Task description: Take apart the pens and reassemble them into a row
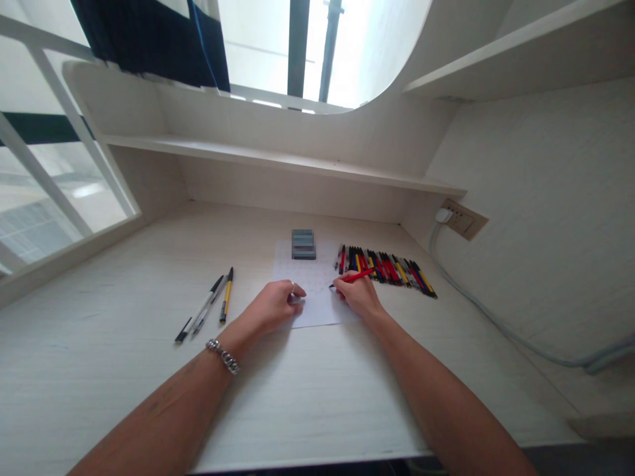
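Observation:
A red pen with a dark tip is pinched in my right hand, its point at the surface of a white sheet of paper. Faint marks show on the upper part of the sheet. My left hand rests on the sheet's left side, thumb and forefinger apart, with a ring on one finger and nothing visible in it. Just beyond both hands, a small grey box-like object, blurred on top, sits at the sheet's far edge.
Many pens in black, red, yellow and clear lie in a row at right. Left of my left arm are a yellow pen and clear pens with black caps. A shelf spans the back; a cable hangs from the wall socket.

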`<state>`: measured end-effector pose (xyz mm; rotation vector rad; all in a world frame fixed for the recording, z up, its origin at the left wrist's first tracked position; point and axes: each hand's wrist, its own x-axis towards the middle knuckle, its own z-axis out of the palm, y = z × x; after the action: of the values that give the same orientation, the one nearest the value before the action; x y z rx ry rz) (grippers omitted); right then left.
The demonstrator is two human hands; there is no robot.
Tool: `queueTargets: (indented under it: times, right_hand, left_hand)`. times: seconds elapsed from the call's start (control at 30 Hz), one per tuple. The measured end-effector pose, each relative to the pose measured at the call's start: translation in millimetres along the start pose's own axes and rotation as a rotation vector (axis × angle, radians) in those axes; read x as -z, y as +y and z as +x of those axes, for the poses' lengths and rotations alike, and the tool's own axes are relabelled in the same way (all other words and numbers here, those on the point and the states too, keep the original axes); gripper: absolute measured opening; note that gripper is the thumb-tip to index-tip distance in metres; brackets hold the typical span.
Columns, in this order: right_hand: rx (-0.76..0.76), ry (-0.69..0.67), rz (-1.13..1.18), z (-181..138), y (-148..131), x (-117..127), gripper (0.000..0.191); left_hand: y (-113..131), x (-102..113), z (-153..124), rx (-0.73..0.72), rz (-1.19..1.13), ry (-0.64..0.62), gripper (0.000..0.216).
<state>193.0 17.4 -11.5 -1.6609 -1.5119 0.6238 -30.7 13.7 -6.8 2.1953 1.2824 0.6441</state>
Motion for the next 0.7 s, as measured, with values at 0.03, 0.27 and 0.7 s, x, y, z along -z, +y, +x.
queueTargets:
  times: [0.03,0.27,0.7]
  right_hand:
    - [0.001,-0.001,-0.004,-0.1,-0.7,0.3,0.017]
    - [-0.004,-0.023,-0.028,-3.8,-12.0,4.5,0.012]
    - [-0.073,-0.257,0.743,-12.5,-14.0,10.7,0.031]
  left_hand:
    - [-0.1,-0.1,0.0,0.005,-0.001,-0.001,0.03]
    - [1.6,0.7,-0.2,0.021,0.006,0.003,0.031]
    - [13.7,2.2,-1.7,-0.013,-0.094,0.063,0.038]
